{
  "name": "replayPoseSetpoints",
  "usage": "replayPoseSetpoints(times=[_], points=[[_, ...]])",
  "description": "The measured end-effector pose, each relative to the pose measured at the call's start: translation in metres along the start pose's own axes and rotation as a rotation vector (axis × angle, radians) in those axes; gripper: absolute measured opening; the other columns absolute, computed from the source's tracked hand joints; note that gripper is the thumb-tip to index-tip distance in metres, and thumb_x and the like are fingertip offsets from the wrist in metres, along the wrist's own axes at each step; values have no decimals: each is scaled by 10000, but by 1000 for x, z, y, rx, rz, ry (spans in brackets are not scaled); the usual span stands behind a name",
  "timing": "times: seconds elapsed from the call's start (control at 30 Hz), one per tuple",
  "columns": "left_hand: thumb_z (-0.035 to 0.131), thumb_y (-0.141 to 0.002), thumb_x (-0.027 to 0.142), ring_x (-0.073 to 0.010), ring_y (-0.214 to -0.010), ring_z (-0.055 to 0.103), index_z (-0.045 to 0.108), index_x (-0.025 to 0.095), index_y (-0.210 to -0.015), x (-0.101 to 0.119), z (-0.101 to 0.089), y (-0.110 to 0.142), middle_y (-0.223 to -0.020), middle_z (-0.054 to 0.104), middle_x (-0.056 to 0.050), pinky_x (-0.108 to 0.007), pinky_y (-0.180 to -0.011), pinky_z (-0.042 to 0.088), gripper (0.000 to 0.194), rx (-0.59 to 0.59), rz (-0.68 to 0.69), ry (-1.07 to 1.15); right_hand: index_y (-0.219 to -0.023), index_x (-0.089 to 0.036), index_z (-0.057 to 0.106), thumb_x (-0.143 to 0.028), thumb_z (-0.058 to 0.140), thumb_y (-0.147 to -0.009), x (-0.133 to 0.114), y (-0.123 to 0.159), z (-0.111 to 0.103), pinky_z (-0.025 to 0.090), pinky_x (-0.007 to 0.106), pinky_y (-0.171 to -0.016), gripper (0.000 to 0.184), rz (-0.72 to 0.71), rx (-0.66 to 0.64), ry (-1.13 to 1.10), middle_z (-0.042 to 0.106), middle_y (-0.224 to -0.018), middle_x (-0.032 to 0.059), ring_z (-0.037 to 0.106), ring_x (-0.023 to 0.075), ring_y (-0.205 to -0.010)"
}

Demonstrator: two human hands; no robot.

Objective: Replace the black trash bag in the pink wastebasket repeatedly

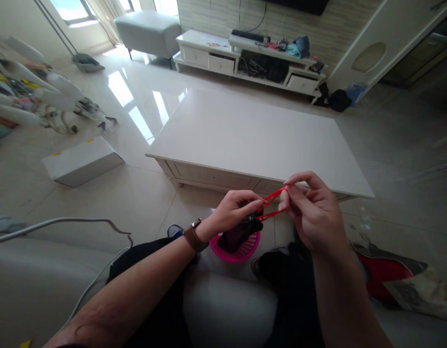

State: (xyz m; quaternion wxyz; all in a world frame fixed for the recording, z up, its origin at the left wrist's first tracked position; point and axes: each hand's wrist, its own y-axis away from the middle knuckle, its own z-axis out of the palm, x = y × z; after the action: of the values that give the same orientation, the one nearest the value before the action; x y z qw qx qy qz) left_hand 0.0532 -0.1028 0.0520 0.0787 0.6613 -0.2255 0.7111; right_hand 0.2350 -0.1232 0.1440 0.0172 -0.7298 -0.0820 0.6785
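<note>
A dark bag (235, 238) hangs from my hands, over and partly inside a pink slotted plastic basket (230, 257) on the floor between my feet. My left hand (233, 209) is closed at the gathered top of the bag; its fingertips are partly hidden. A red drawstring (272, 195) stretches from the bag's top in two strands toward the right. My right hand (312, 208) pinches the far end of this drawstring between thumb and fingers. The bag hides most of the basket's inside.
A white coffee table (252, 133) stands just ahead, its near edge close to my right hand. On the floor to the left lies a white box (83, 162). A grey cable (64, 220) crosses the sofa at left. At right lies a red and grey bag (386, 273).
</note>
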Motion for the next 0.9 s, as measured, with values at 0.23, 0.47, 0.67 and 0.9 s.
replayPoseSetpoints(times=[0.23,0.47,0.67,0.9], points=[[686,-924,246,-193,-1044,697,762,211,-1255,-23,-6,-9,-1192,758,-89,-287,-820,542,341,-106,-65,-224,-998,-256,595,-353,704,-963,-26,8,-4,352,242,-462,151,-58,1,-55,451,-555,-65,443,111,-468],[670,-895,187,-164,-846,702,800,190,-988,-33,-3,-12,-923,798,-33,-284,-788,513,160,-138,-109,-314,-1018,-289,615,-332,691,-980,-41,19,-14,404,310,-498,95,-151,82,-7,496,-608,-40,524,152,-499],[615,-824,105,-114,-666,593,749,164,-869,-27,0,-11,-727,701,14,-236,-644,427,154,-87,-158,-320,-1101,-299,625,-257,724,-925,-48,19,-21,585,364,-679,207,-155,120,-50,682,-771,16,705,211,-723],[780,-891,371,-130,-725,616,787,157,-1121,-3,9,-6,-919,751,-48,-251,-681,463,315,-212,-41,-131,-1353,-362,465,-232,715,-940,-33,19,-13,633,506,-991,500,-81,5,-66,723,-1267,48,696,279,-1250]])
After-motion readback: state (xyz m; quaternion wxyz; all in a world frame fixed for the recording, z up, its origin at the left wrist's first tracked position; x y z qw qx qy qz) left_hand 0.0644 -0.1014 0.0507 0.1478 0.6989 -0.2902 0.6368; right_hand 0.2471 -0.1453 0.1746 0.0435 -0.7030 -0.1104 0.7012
